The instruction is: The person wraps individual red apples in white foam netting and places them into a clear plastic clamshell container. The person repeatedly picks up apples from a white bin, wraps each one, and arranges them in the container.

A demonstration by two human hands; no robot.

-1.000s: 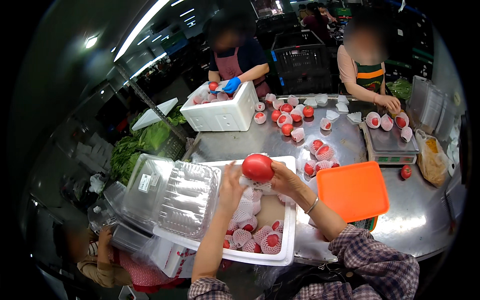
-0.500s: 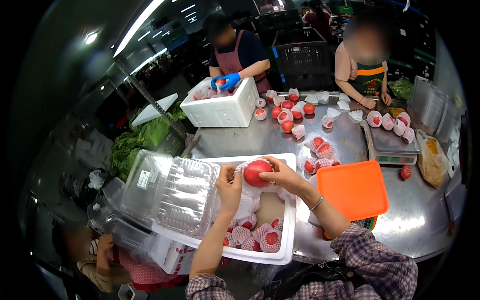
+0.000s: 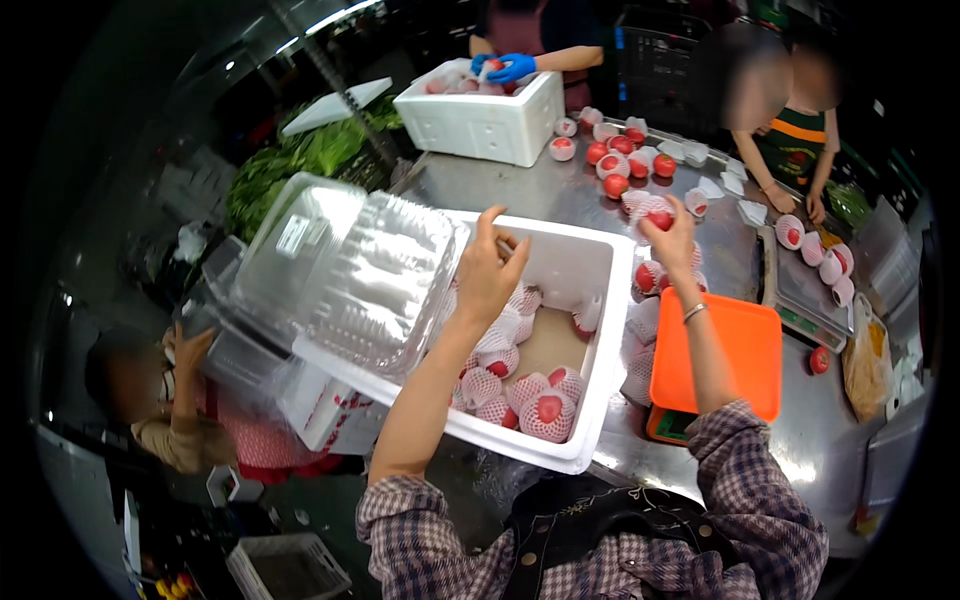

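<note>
My right hand (image 3: 674,243) is closed on a red tomato (image 3: 656,214) partly wrapped in a white foam net, above the metal table beside other netted tomatoes. Over the white foam box (image 3: 608,390) my left hand (image 3: 488,272) holds nothing, its fingers apart and slightly bent. Several tomatoes in foam nets (image 3: 548,412) lie inside the box, with bare bottom showing at its middle. Clear plastic clamshell trays (image 3: 375,285) rest across the box's left side, next to my left forearm.
An orange tray (image 3: 735,355) lies right of the box. Farther right are a scale (image 3: 800,290) bearing netted tomatoes and a plastic bag (image 3: 866,370). Across the table, blue-gloved hands (image 3: 512,68) work at another foam box (image 3: 485,122). Another person stands far right; one is at lower left.
My hands have parted. The tomato that was between them over the box is gone from there; my right hand has moved right and grips a netted tomato over the table. My view has shifted.
</note>
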